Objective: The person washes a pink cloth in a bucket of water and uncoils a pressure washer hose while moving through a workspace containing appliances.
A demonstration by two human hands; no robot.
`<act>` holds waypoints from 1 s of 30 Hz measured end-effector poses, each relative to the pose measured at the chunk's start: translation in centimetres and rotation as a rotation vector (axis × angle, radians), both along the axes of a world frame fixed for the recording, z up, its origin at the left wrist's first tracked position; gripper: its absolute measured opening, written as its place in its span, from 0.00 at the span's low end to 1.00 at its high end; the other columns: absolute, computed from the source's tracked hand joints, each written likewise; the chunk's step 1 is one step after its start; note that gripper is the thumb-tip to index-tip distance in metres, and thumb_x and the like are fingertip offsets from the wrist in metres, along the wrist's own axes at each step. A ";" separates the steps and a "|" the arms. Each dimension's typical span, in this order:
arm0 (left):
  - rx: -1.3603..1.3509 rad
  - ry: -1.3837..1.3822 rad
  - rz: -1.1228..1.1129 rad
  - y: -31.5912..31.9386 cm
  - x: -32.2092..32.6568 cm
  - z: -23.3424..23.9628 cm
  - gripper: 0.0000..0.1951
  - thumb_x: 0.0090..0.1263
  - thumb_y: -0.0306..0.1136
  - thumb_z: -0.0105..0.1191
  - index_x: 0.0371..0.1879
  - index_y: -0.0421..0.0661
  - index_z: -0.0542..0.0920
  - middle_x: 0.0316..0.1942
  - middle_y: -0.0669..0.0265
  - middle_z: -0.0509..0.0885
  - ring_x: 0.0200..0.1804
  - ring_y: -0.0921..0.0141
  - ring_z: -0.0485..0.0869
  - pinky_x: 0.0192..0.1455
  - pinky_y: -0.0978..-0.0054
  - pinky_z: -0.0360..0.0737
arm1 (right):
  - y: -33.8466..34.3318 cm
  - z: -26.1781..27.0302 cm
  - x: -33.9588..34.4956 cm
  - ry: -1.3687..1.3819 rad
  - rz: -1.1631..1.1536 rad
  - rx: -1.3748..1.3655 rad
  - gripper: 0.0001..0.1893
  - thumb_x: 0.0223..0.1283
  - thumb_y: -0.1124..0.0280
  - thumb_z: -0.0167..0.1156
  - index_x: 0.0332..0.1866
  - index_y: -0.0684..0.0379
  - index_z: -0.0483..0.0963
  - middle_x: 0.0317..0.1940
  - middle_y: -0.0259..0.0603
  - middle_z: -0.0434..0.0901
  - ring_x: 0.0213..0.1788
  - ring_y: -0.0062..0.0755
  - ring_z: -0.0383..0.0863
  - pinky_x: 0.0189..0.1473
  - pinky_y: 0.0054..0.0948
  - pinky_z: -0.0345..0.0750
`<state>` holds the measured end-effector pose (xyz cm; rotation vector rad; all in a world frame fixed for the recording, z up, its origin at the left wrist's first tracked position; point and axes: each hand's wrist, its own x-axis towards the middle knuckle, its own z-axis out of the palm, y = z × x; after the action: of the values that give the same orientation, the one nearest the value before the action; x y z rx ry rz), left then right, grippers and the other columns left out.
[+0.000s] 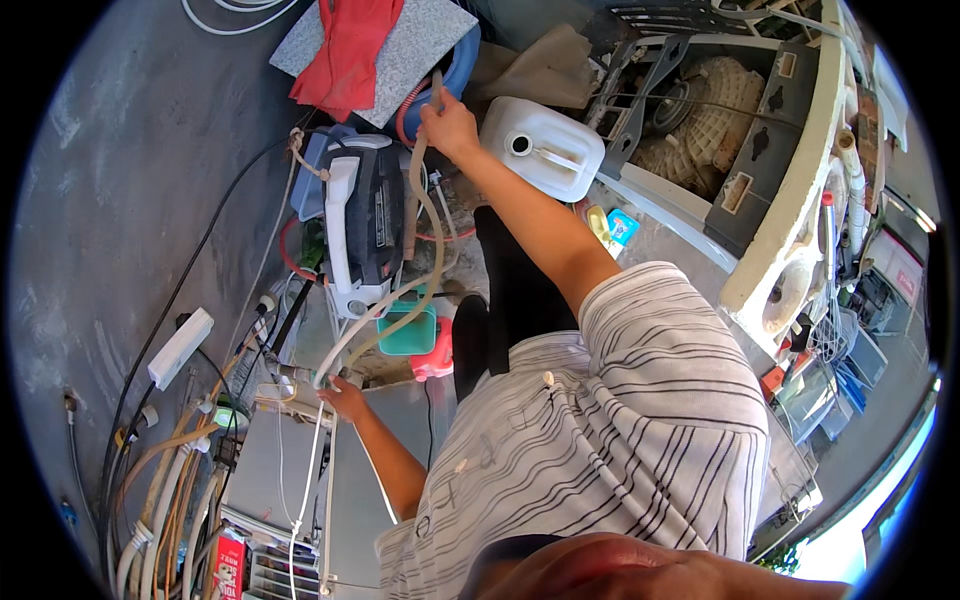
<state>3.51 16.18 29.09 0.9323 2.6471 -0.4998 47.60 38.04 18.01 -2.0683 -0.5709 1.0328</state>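
My right hand (451, 129) grips a beige flexible hose (425, 180) near its upper end, at the opening of a blue barrel (462, 66). From there the hose curves down past a black and white pressure washer (366, 217) towards a tap fitting (294, 371) on the left. Beside that fitting is my left hand (346, 400), its fingers bent against the hose end or the valve; I cannot tell which. A paler hose (364, 321) also runs close to these fingers. On the barrel lies a speckled slab (431, 37) with a red cloth or glove (347, 64) over it.
Right of the barrel stands a white jerrycan (574, 131) beside an opened appliance housing (765, 142). A teal tub (409, 334) and a red container (435, 356) sit low before me. Cables and a white power strip (180, 349) hang along the grey wall (150, 187).
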 end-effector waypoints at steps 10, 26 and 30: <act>-0.091 -0.091 -0.033 0.3 -1.2 -0.2 0.41 0.64 0.60 0.26 0.62 0.31 0.45 0.65 0.47 0.46 0.68 0.58 0.45 0.67 0.65 0.49 | -1.9 6.0 -2.4 -0.039 0.102 0.091 0.34 0.48 0.61 0.57 0.58 0.71 0.58 0.18 0.44 0.75 0.25 0.37 0.78 0.31 0.30 0.73; -0.135 -0.092 -0.021 0.7 -1.2 0.0 0.42 0.63 0.61 0.27 0.62 0.31 0.46 0.65 0.47 0.47 0.67 0.56 0.49 0.67 0.65 0.49 | -4.1 7.8 -3.2 0.028 0.132 0.116 0.35 0.48 0.61 0.60 0.60 0.67 0.57 0.21 0.42 0.76 0.24 0.36 0.78 0.31 0.29 0.73; -0.099 -0.119 -0.047 0.1 -2.1 -0.3 0.42 0.63 0.61 0.26 0.62 0.31 0.47 0.65 0.47 0.47 0.67 0.55 0.50 0.67 0.66 0.49 | -2.6 2.6 -1.8 0.004 0.038 0.090 0.35 0.47 0.59 0.60 0.61 0.64 0.57 0.26 0.45 0.78 0.28 0.38 0.79 0.33 0.29 0.74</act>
<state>1.46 16.25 28.78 0.9653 2.4762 -0.5624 45.78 35.41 20.63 -1.9831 -0.6453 1.0143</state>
